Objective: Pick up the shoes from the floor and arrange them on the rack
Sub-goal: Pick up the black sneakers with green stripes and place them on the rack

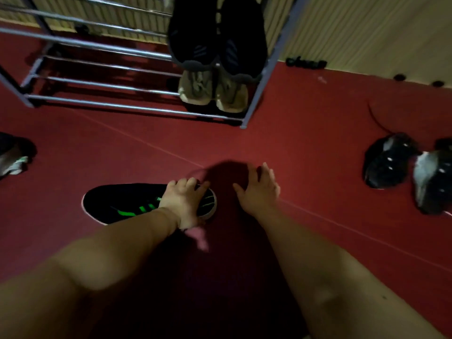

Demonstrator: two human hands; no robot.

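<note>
**Shoes: one under hand, two pairs racked**

Left hand [186,203] gripped one end of the black green-striped shoe [122,204], which lay on the red floor [305,155] in front of the rack [137,108]. Right hand [259,190] was spread and held nothing. A black-and-white pair [391,162] lay front-right of the rack. The rack held a beige pair [212,94] at its lowest tier's right end, with a dark pair [217,33] directly above.
</note>
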